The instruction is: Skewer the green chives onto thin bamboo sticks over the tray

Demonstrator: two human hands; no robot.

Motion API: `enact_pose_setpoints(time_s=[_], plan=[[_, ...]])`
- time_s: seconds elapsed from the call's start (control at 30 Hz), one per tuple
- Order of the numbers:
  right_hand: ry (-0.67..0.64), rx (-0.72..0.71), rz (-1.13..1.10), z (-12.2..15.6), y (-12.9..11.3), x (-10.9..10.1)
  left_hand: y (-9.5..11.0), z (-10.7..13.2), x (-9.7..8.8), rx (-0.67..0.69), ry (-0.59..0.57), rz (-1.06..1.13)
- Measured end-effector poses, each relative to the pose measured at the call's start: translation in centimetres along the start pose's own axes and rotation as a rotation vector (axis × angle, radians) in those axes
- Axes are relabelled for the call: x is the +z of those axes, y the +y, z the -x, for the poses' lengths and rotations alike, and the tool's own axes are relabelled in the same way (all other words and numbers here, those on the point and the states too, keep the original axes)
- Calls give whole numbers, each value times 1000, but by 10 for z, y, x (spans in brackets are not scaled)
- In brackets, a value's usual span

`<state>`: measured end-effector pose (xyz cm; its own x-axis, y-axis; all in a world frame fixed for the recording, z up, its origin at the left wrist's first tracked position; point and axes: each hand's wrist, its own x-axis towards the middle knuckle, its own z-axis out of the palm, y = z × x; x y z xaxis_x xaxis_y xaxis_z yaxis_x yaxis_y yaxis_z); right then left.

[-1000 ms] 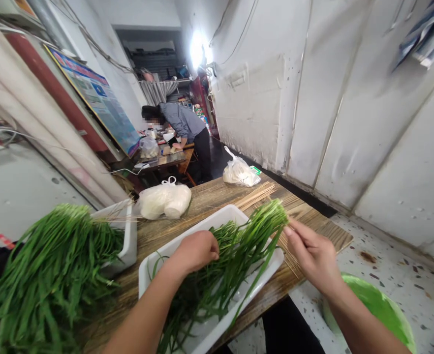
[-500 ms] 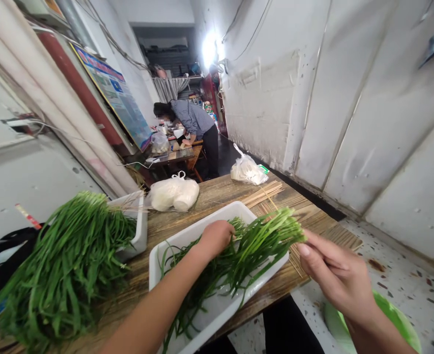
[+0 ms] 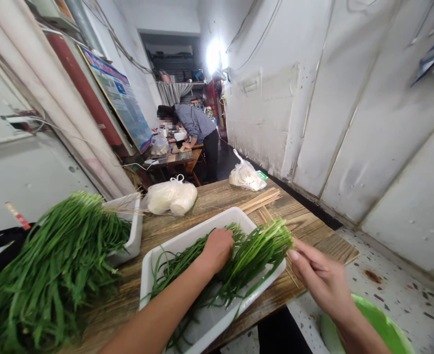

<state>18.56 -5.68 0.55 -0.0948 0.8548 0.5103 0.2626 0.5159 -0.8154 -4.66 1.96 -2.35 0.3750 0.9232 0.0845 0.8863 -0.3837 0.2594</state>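
1. Poster [image 3: 115, 96] on the left wall: printed, lettering too small to read.
2. Green-and-white card [image 3: 262, 175] beside a plastic bag [image 3: 247, 176]: markings unreadable.
3. Right hand [image 3: 318, 278]: fingers narrow, pinching the leafy bundle [image 3: 259, 250] at its pale ends, over the white tray [image 3: 187, 240] on the wooden surface [image 3: 213, 194].
4. Left hand [image 3: 220, 248]: fingers curled at the greens; grip cannot be told.

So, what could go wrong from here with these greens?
The bunch of greens has its stem ends at the right hand, near the tray's right end, so some might drop outside. The large pile spills over the other tray's edge and could slide. Loose sticks beside the nearer tray might get knocked about.
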Motion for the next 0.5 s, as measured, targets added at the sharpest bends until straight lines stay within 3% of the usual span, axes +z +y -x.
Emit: enact_pose_setpoints(time_s=[0.1, 0.23, 0.33, 0.5], plan=[[-123, 83, -39, -8, 0, 4, 0, -2, -15, 26, 151, 201], [-212, 110, -68, -23, -4, 10, 9, -8, -37, -110, 446, 736], [-253, 82, -75, -30, -7, 16, 23, -11, -45, -169, 498, 1054], [-256, 86, -63, -30, -9, 23, 37, -11, -46, -232, 523, 1274]])
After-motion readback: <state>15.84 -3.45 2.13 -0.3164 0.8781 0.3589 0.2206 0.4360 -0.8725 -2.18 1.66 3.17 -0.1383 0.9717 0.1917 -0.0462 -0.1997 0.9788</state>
